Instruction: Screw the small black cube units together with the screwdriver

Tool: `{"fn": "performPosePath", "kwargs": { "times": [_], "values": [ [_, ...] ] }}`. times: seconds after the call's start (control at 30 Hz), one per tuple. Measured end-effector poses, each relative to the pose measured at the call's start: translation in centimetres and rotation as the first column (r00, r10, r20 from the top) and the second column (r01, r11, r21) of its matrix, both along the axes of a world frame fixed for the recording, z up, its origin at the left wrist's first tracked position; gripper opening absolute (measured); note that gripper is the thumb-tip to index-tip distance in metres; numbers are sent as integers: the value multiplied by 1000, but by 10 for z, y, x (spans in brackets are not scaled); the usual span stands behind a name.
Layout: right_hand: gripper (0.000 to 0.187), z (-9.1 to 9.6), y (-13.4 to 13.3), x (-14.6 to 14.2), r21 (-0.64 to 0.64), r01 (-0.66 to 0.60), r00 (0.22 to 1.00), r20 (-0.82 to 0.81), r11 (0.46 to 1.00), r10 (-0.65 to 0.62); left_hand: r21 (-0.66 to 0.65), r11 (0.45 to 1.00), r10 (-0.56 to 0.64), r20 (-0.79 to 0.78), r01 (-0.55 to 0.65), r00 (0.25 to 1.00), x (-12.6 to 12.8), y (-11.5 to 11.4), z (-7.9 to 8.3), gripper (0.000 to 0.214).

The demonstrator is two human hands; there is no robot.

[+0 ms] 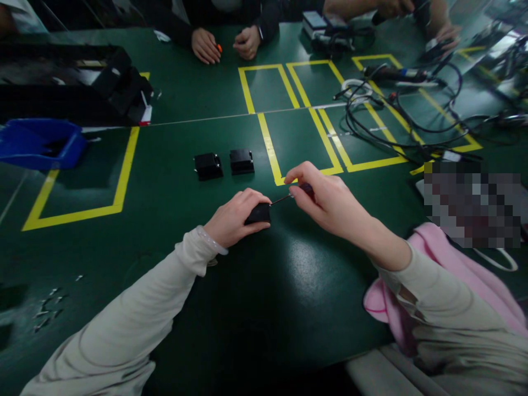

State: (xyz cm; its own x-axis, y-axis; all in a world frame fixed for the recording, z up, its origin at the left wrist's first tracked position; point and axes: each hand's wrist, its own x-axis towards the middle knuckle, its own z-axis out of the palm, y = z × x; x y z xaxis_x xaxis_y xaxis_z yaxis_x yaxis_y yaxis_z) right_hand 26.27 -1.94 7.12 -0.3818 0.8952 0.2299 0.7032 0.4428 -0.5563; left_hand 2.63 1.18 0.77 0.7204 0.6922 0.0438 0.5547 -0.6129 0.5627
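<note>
My left hand (239, 215) is closed around a small black box (259, 213), thumb below and fingers on top, on the green table. In my right hand (325, 198) is a screwdriver (282, 199), its dark handle mostly hidden by the fingers. The thin shaft reaches left, and its tip meets the right end of the box. Beyond my hands stand two similar black boxes side by side, a left one (208, 165) and a right one (242, 161), with small shiny metal bits on their sides.
Small screws (47, 308) lie scattered at the left front. A blue bin (43, 144) and black trays (70, 82) stand at the left. Cables (404, 126) tangle at the right, near a pink cloth (437, 258). Co-workers' hands (206, 47) rest across the table (185, 137).
</note>
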Motion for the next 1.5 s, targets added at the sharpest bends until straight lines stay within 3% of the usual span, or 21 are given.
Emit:
{"fn": "performPosePath", "kwargs": {
  "times": [1.3,1.5],
  "values": [
    [21,-3,1,-2,-20,30,999,20,999,-30,33,998,44,-3,-44,999,2,-5,-1,42],
    [19,3,1,-6,13,22,997,71,1000,-23,92,995,36,-8,-35,999,0,-3,-3,42]
  ]
}}
